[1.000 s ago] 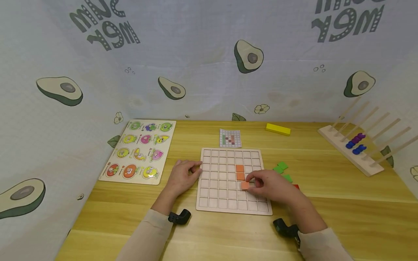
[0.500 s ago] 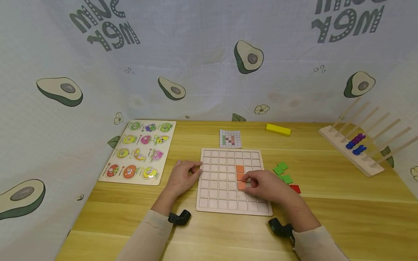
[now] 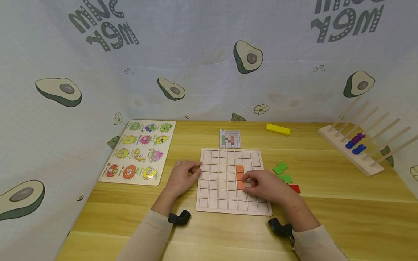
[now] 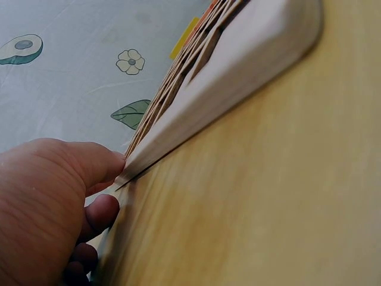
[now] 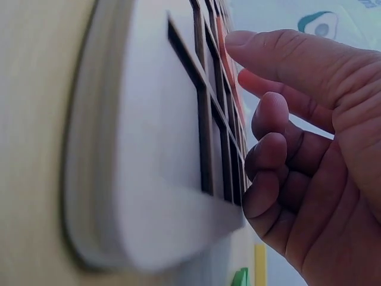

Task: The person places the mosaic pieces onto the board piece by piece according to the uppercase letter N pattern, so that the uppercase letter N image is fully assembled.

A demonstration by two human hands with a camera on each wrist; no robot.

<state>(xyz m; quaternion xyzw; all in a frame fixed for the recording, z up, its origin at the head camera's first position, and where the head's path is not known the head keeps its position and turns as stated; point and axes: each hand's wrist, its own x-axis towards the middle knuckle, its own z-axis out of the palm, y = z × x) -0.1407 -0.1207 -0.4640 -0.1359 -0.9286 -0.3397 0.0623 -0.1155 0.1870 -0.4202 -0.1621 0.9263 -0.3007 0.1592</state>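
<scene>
A square wooden grid board (image 3: 218, 183) lies on the table between the hands. Three orange tiles form a column in its cells; at the near end of it, the thumb and index finger of my right hand (image 3: 266, 185) pinch the lowest orange tile (image 3: 240, 185), which sits within its cell. In the right wrist view the other fingers (image 5: 266, 152) curl inward beside the board. My left hand (image 3: 182, 177) rests on the table, its index finger and thumb touching the board's left edge, as the left wrist view shows with the fingertip (image 4: 113, 164) right at the corner.
Several green tiles (image 3: 287, 179) and a red tile (image 3: 295, 189) lie right of the board. Behind it is a pattern card (image 3: 230, 139), with a yellow bar (image 3: 278, 129) farther right. A fruit puzzle board (image 3: 137, 152) lies left; a pegged stand with beads (image 3: 351, 150) stands right.
My right hand has moved slightly left, bringing the third orange tile into the cell below the other two. Since half a second ago it has stayed there. The left hand has not moved.
</scene>
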